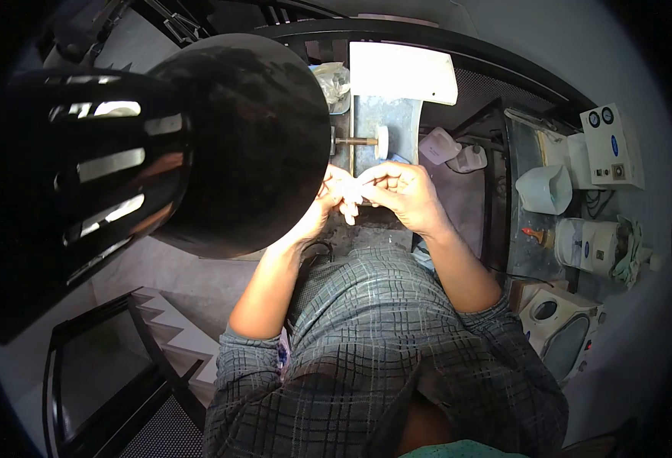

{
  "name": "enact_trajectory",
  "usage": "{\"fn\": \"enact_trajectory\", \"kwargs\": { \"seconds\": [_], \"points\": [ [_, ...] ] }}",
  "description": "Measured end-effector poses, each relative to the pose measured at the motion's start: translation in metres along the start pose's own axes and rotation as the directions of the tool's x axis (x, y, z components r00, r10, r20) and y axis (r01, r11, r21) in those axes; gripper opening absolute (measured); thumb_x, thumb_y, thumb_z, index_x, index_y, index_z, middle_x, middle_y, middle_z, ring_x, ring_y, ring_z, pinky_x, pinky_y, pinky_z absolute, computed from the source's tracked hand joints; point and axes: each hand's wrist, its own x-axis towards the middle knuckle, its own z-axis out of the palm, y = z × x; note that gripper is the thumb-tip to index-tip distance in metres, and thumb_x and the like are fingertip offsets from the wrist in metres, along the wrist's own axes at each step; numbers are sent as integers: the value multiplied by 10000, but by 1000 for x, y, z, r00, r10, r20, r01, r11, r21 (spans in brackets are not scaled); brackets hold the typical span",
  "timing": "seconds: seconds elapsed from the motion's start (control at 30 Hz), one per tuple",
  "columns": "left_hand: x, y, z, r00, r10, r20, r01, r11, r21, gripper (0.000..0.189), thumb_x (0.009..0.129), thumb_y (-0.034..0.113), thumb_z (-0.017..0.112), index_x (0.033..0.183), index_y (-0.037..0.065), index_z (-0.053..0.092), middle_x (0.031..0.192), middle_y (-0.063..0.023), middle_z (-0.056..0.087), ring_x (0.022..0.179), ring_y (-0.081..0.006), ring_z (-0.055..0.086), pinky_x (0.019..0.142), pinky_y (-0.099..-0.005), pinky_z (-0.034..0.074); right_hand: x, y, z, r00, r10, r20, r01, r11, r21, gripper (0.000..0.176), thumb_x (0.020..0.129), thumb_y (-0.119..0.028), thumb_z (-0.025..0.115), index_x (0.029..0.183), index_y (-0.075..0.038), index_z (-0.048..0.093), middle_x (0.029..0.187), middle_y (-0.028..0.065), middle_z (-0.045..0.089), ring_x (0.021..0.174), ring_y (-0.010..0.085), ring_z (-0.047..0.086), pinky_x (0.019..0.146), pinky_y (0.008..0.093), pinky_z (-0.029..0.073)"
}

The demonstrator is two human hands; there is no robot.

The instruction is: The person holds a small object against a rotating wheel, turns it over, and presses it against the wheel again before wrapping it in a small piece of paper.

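Note:
My left hand [336,196] and my right hand [408,197] meet in front of my body under the lamp's bright light. The right thumb and fingertips are pinched together against the left fingers. Left fingers are curled, and part of that hand is hidden behind the black lamp shade [248,145]. Something small and pale seems to lie between the fingertips, but glare and size hide its kind. Just beyond the hands, a brass-coloured spindle [363,141] carries a white round wheel [382,143] over the workbench [405,114].
The lamp fills the left side, close to my left hand. A white panel [402,70] and a plastic bag [334,82] are at the back. On the right bench stand a white jug [543,189], a brush [534,234] and a machine with gauges [612,145]. White containers [440,145] sit lower.

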Motion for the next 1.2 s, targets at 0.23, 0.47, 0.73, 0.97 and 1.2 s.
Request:
{"fn": "enact_trajectory", "kwargs": {
  "seconds": [0.23,0.47,0.73,0.97,1.2],
  "points": [
    [4,5,13,999,31,-8,-31,994,-104,153,861,119,497,929,-19,505,741,-94,579,602,-159,577,523,-265,494,-8,-10,-1,998,14,-63,-18,997,-75,83,794,-31,590,844,35,590,746,62,614,639,81,569,591,190,459],
    [11,7,19,1000,1,26,3,990,-138,235,875,161,484,1001,-34,527,783,-100,576,634,-159,576,542,-272,500,-7,0,-7,982,9,-190,-13,1000,-18,88,795,-47,593,824,36,589,720,53,612,612,66,561,556,187,457],
    [13,-7,16,998,-60,19,62,985,-162,257,872,136,481,1056,-39,521,823,-85,577,669,-147,566,586,-269,502,-6,8,-13,972,46,-232,-52,998,-20,75,802,-52,588,823,20,590,734,56,616,619,70,560,556,189,454],
    [22,-25,8,995,-95,-24,90,982,-167,246,872,81,467,1074,-45,526,812,-70,571,646,-122,542,581,-252,494,-1,25,-21,976,39,-215,-56,996,-73,87,794,-49,590,824,32,595,717,46,611,597,69,555,544,192,456],
    [67,-100,-37,954,-295,-49,278,936,-215,239,871,21,437,1081,-41,532,813,-57,576,638,-108,524,577,-227,475,25,111,-55,919,283,-274,-277,959,61,101,792,-60,579,829,19,629,703,45,609,542,77,540,498,197,446]
  ]
}}
